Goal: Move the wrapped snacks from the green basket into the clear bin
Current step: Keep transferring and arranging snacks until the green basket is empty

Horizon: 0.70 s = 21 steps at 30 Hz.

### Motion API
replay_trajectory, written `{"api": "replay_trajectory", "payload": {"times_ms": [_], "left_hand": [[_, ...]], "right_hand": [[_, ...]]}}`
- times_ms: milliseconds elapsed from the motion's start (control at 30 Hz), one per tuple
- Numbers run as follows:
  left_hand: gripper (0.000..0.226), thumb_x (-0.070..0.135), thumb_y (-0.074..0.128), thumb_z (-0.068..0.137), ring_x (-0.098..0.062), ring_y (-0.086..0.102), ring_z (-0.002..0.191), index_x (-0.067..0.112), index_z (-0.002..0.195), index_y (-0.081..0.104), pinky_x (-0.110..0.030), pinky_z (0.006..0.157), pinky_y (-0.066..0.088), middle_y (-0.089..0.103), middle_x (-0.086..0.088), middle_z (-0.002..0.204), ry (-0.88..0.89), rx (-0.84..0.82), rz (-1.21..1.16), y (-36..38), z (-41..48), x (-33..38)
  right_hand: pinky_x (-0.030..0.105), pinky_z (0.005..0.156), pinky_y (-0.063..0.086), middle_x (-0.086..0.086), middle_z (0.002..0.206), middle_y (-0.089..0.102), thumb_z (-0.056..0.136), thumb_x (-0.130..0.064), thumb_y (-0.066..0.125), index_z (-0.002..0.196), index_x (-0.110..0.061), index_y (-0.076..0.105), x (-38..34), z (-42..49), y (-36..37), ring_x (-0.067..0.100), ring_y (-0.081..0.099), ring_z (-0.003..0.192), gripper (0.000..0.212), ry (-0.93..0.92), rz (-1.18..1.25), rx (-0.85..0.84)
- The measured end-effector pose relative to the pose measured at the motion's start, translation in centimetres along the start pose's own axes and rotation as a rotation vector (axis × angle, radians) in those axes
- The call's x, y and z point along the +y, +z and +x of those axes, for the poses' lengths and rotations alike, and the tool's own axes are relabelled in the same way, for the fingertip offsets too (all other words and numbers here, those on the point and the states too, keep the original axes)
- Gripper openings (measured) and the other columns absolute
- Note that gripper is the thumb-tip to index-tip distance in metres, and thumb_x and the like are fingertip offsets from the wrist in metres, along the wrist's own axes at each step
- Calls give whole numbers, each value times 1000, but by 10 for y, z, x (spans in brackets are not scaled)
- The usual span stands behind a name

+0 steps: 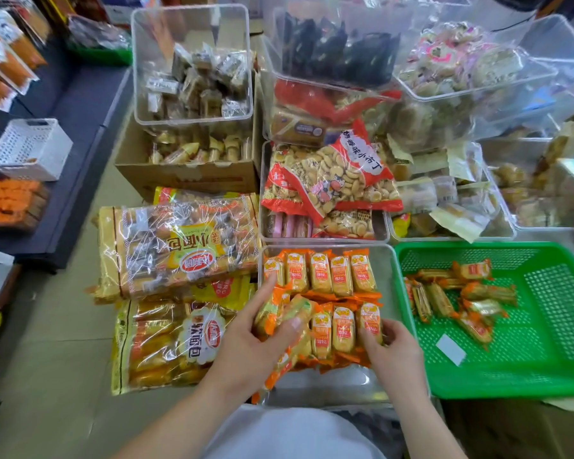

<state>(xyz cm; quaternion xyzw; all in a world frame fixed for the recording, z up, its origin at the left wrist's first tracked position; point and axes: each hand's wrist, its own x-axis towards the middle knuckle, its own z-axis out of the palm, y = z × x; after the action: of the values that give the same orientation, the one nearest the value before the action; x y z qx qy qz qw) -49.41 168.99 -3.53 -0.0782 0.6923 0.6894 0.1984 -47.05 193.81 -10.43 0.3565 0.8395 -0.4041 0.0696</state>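
Observation:
A clear bin (391,260) in front of me holds two rows of orange-and-yellow wrapped snacks (322,271). To its right stands the green basket (544,369), with several of the same snacks (444,299) loose on its left side. My left hand (246,346) is in the bin's near left part, its fingers curled around a few snacks (279,313), index finger stretched toward the far row. My right hand (395,349) is over the near row, fingers bent around the right end snack (370,321).
Large bags of bread (179,246) lie left of the bin. Behind it are more clear bins of biscuits (328,180) and sweets, and a cardboard box (186,173). A white slip (450,349) lies in the basket. A dark shelf with a white basket (30,149) runs along the left.

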Motion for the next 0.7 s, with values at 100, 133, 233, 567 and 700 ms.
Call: {"api": "replay_trajectory", "payload": {"times_ms": [100,133,233,567,700], "left_hand": [[75,50,79,79,-50,21,145,69,141,43,-45,114,49,43,18,161,-20,-7,26,-1,-2,3],[75,52,80,78,-47,24,147,70,141,43,-45,115,48,43,10,163,-17,-8,34,-1,-2,3],[76,53,81,77,-44,29,149,68,142,44,-53,116,46,37,-12,162,-4,-4,39,0,-4,7],[77,32,80,91,29,39,127,54,152,38,2,92,41,42,40,142,151,-52,290,16,1,5],[86,35,75,86,16,31,144,64,152,28,-13,115,34,34,39,154,221,-61,444,13,6,-2]], "right_hand": [[32,85,53,-7,105,67,91,-39,77,126,-20,66,0,-1,-3,15,65,101,41,6,3,-28],[32,86,54,-7,105,69,91,-39,77,123,-21,67,0,-1,-3,15,66,102,39,-3,16,-31],[30,88,53,-8,110,71,93,-40,74,122,-22,68,0,-5,-8,12,66,103,34,-19,49,-36],[24,56,52,-4,68,69,81,-41,85,85,-27,75,-116,-70,-47,8,61,60,17,-354,216,-188],[32,60,52,-8,62,61,64,-73,78,79,-31,65,-144,-82,-33,8,57,60,47,-397,-140,-282]]}}
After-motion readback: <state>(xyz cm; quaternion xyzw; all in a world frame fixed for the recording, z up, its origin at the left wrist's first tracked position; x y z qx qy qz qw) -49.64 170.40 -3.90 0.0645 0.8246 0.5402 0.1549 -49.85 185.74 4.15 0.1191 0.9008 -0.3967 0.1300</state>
